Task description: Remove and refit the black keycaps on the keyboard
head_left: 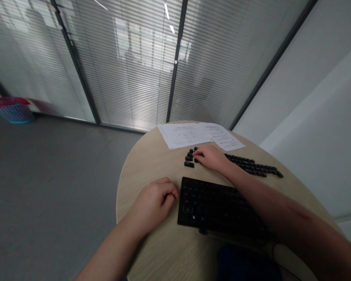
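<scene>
Beyond the keyboard, my right hand (212, 157) reaches over a small group of loose black keycaps (189, 164). Its thumb and forefinger are pinched together among them; anything between the fingertips is too small to make out. Rows of more black keycaps (256, 168) lie to the right, partly behind my right wrist. The black keyboard (210, 203) sits near me on the table, and my right forearm crosses over its right part. Close to the keyboard's left edge, my left hand (156, 201) rests on the tabletop with its fingers curled in, nothing visible in them.
Printed paper sheets (187, 134) lie at the far edge of the round wooden table (140, 164). A cable runs below the keyboard at bottom right. Glass partitions with blinds (134, 78) stand behind. A blue and red basket (16, 111) is on the floor, far left.
</scene>
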Demonstrator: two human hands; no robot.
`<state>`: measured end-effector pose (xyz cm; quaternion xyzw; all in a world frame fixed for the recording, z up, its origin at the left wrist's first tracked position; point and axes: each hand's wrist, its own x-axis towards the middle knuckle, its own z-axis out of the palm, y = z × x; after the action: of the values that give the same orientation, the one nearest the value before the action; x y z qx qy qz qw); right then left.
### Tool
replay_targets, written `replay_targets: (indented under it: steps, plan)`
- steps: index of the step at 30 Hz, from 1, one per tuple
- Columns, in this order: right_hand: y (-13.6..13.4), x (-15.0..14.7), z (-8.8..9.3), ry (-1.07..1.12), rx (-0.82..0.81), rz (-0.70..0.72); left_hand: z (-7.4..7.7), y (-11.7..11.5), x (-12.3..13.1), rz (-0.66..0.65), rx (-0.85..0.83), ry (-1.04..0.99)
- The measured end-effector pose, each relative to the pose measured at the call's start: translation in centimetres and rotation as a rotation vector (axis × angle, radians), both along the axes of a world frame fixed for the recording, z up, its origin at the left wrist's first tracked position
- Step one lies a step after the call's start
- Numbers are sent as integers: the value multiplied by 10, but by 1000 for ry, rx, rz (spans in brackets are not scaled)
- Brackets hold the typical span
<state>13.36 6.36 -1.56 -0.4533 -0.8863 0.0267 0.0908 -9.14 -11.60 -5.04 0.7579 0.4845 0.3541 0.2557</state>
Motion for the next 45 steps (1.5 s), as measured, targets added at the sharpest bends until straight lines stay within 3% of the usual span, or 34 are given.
replay_targets:
  steps: [6,21,26,30,34,39,42,45]
  plan:
    - [4,-10,-6,-34,-19,51,-1,1,0,-9,5,-3]
    - [-10,-15,-5,-32,-18,8,0,1,1,6,-3,12]
    - [-18,-5,14,141,88,-32,1,0,1,10,5,14]
    - [-34,23,37,495,184,-26,1,2,0,15,25,29]
    - [-59,49,46,797,74,-44,-2,4,-1,51,50,63]
    - [-89,59,37,1043,-386,-120,-1,7,1,137,59,112]
    - [-101,57,32,1149,-579,-70,12,6,2,218,85,158]
    - [-106,55,27,1215,-713,-27,37,10,5,275,118,200]
